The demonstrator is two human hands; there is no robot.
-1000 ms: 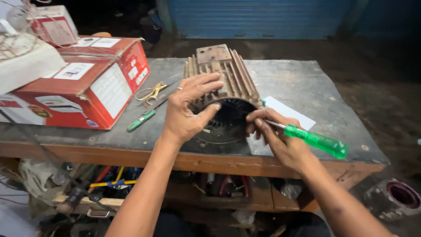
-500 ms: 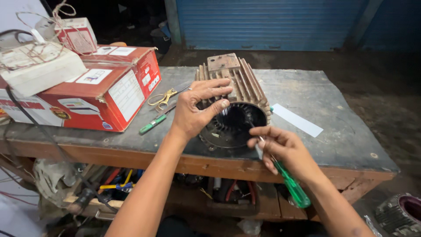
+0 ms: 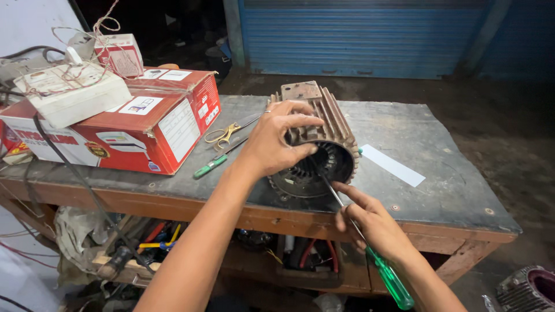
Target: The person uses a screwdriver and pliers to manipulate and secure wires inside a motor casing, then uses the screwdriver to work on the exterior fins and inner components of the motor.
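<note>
Head view: left hand [image 3: 276, 141] clamped over finned motor stator housing [image 3: 317, 138] lying on workbench [image 3: 439, 196]; right hand [image 3: 373, 222] gripping green-handled screwdriver [image 3: 370, 254], tip inside the bore. Risks, probably: slipping tip gouging stator slots or jabbing left fingers.

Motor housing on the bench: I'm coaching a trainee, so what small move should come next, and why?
Probably ease the screwdriver tip further in, since its shaft already enters the motor housing opening while the left hand steadies the finned top and the right hand grips the shaft.
</note>
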